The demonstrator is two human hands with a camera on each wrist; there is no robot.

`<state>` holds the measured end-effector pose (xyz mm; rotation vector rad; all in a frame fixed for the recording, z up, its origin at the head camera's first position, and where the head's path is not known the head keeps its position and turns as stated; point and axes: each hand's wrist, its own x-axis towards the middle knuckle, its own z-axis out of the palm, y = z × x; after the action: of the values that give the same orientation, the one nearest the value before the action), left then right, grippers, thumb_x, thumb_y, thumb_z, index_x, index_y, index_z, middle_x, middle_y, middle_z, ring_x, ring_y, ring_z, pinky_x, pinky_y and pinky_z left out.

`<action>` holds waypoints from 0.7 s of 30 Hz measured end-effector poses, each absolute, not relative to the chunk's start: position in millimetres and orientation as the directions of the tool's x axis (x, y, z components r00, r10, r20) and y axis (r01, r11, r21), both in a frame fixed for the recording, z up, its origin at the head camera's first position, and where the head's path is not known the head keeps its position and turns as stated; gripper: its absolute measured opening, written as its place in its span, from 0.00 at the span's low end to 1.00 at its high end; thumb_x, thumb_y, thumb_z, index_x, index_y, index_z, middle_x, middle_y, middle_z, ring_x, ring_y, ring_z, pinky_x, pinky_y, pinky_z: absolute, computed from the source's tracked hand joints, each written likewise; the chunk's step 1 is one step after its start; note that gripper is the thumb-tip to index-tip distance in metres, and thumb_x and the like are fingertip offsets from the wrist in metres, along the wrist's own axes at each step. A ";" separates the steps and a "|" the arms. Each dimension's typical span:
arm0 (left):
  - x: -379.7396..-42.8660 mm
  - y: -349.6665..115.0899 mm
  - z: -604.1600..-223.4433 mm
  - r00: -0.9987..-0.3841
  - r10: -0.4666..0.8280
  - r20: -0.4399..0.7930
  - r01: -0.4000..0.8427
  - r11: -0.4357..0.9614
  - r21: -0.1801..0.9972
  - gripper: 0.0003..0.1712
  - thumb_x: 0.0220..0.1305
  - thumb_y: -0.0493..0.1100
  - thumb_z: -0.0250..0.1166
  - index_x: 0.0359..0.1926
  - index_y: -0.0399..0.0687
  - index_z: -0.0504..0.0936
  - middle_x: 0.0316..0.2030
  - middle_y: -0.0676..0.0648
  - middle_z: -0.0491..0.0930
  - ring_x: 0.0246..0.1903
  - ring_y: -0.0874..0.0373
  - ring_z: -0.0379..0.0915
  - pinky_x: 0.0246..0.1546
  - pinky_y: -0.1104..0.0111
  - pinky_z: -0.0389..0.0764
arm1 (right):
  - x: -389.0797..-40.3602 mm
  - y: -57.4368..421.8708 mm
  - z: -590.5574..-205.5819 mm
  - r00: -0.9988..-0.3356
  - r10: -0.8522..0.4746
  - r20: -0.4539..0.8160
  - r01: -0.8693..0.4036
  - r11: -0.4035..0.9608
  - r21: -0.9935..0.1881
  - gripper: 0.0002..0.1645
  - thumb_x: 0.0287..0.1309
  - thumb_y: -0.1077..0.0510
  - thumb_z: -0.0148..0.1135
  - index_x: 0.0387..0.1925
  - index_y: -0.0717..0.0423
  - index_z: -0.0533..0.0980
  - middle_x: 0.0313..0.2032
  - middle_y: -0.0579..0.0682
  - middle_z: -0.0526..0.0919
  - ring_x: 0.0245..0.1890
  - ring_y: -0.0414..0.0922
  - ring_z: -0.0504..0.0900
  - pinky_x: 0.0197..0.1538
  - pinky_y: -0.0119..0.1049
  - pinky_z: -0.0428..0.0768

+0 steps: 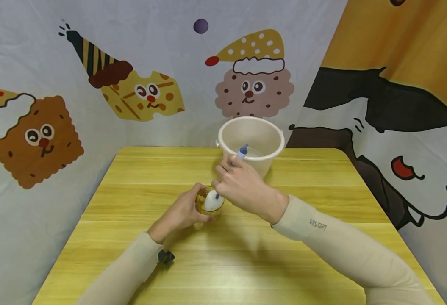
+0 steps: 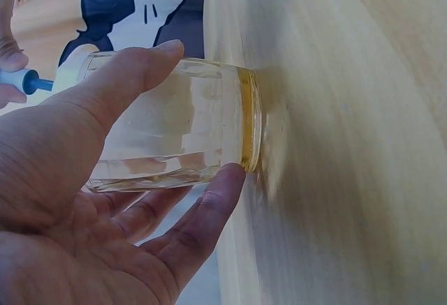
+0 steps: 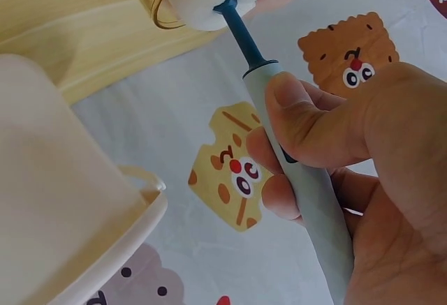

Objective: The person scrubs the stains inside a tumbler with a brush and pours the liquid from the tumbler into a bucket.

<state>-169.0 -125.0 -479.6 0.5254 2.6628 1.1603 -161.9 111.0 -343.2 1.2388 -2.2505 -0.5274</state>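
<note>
My left hand [image 1: 179,212] grips an amber-tinted clear glass [image 2: 164,127], thumb on one side and fingers round the other. In the left wrist view the base of the glass is at the wooden tabletop [image 2: 349,144]; whether they touch I cannot tell. A sponge cup brush [image 3: 311,204] with a pale grey-blue handle and dark blue neck is held in my right hand [image 1: 242,184], the thumb pressing along the handle. The brush's white sponge head [image 1: 213,201] sits inside the mouth of the glass, its lower part seen only through the glass wall.
Just beyond my right hand stands a white bucket [image 1: 266,166] with a side handle, near the table's back edge. Behind the table hangs a cloth [image 1: 151,131] printed with cartoon snacks. A small dark object [image 1: 166,256] is at my left wrist.
</note>
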 end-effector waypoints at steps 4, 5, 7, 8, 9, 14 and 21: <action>-168.9 -125.1 -479.8 -0.919 0.394 -0.032 0.244 0.629 0.738 0.52 0.57 0.50 0.95 0.74 0.46 0.74 0.64 0.37 0.89 0.60 0.44 0.89 0.61 0.47 0.93 | -160.4 110.0 -343.7 -0.450 -0.856 0.255 -0.660 0.512 0.550 0.07 0.65 0.54 0.87 0.43 0.41 0.95 0.50 0.49 0.96 0.54 0.50 0.92 0.67 0.45 0.82; -168.7 -125.1 -479.5 -0.918 0.394 -0.032 0.244 0.629 0.738 0.52 0.57 0.50 0.95 0.74 0.46 0.74 0.64 0.37 0.89 0.60 0.44 0.89 0.61 0.47 0.93 | -160.3 109.8 -343.9 -0.450 -0.855 0.256 -0.661 0.512 0.548 0.07 0.65 0.54 0.87 0.43 0.41 0.95 0.49 0.49 0.96 0.54 0.49 0.92 0.67 0.45 0.82; -168.4 -125.1 -479.0 -0.918 0.396 -0.030 0.248 0.629 0.737 0.52 0.57 0.50 0.94 0.75 0.46 0.73 0.64 0.37 0.88 0.61 0.43 0.89 0.62 0.47 0.93 | -160.6 109.6 -344.6 -0.451 -0.855 0.256 -0.665 0.513 0.543 0.08 0.64 0.55 0.87 0.43 0.41 0.95 0.49 0.49 0.96 0.54 0.50 0.92 0.67 0.46 0.81; -168.3 -125.1 -478.6 -0.918 0.396 -0.030 0.248 0.630 0.736 0.52 0.58 0.50 0.94 0.75 0.46 0.73 0.65 0.37 0.88 0.61 0.43 0.89 0.62 0.47 0.93 | -160.9 109.4 -344.9 -0.450 -0.856 0.255 -0.668 0.513 0.539 0.09 0.63 0.55 0.88 0.43 0.41 0.95 0.49 0.49 0.96 0.55 0.50 0.92 0.67 0.46 0.81; -168.2 -125.0 -478.4 -0.917 0.397 -0.030 0.250 0.631 0.735 0.52 0.58 0.50 0.94 0.75 0.46 0.73 0.65 0.37 0.88 0.61 0.43 0.88 0.61 0.47 0.93 | -161.5 109.3 -345.5 -0.452 -0.855 0.254 -0.669 0.513 0.537 0.10 0.62 0.55 0.88 0.44 0.42 0.95 0.50 0.49 0.96 0.55 0.50 0.92 0.67 0.46 0.82; -168.1 -124.3 -477.2 -0.918 0.396 -0.034 0.248 0.637 0.730 0.51 0.58 0.50 0.94 0.74 0.46 0.74 0.64 0.38 0.88 0.60 0.44 0.88 0.60 0.48 0.93 | -165.2 110.6 -348.8 -0.469 -0.849 0.242 -0.672 0.521 0.527 0.15 0.57 0.56 0.89 0.46 0.43 0.94 0.51 0.49 0.96 0.55 0.50 0.92 0.70 0.48 0.83; -168.5 -123.8 -476.7 -0.919 0.394 -0.034 0.250 0.645 0.722 0.50 0.57 0.50 0.95 0.72 0.47 0.74 0.63 0.40 0.89 0.58 0.46 0.88 0.59 0.50 0.92 | -169.5 112.0 -351.1 -0.477 -0.840 0.259 -0.670 0.538 0.511 0.12 0.61 0.58 0.87 0.44 0.43 0.94 0.48 0.48 0.97 0.51 0.48 0.93 0.71 0.49 0.83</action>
<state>-168.5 -123.8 -476.7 0.5288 2.6753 1.1315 -169.5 112.0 -351.1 1.2242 -2.2969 -0.4713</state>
